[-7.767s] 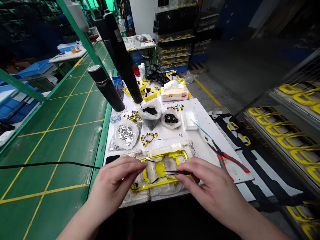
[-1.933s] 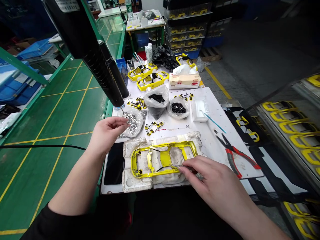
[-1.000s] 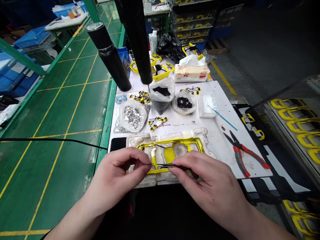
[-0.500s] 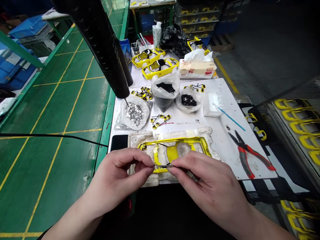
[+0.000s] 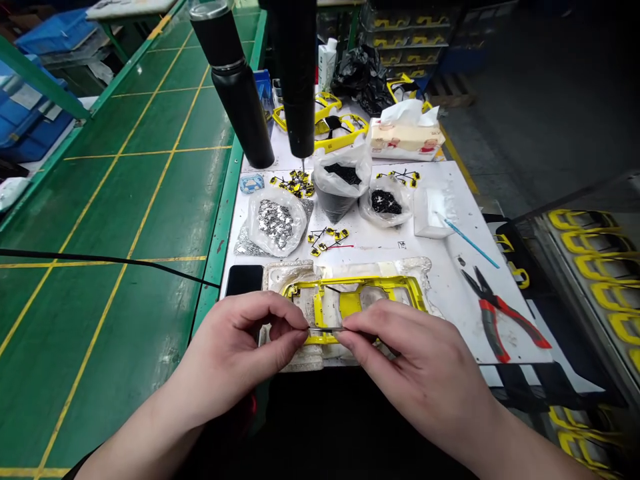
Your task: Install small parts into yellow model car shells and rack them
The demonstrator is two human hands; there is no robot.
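Note:
Between my two hands a thin, dark strip (image 5: 325, 329) is stretched level, pinched at both ends. My left hand (image 5: 253, 350) closes thumb and forefinger on its left end. On the right end, the thumb and fingers of my right hand (image 5: 407, 353) are pressed together. The strip's exact kind is too small to make out. Just beyond and below it, a yellow toy-car body shell (image 5: 351, 303) lies upside down in a whitish, worn cradle (image 5: 295, 270). My hands and the strip hide part of the shell's near side.
A black electric screwdriver (image 5: 295, 80) hangs bit-down over the table, right of a black bottle (image 5: 240, 100). Behind the cradle stand bags of silvery pieces (image 5: 275, 223), black screws (image 5: 343, 175) and small black parts (image 5: 385, 201). Red-handled pliers (image 5: 493, 307) lie right; a phone (image 5: 244, 279) lies left.
The hanging screwdriver has swung right, uncovering the black bottle. The view has shifted slightly. Both hands keep the same pinch on the strip.

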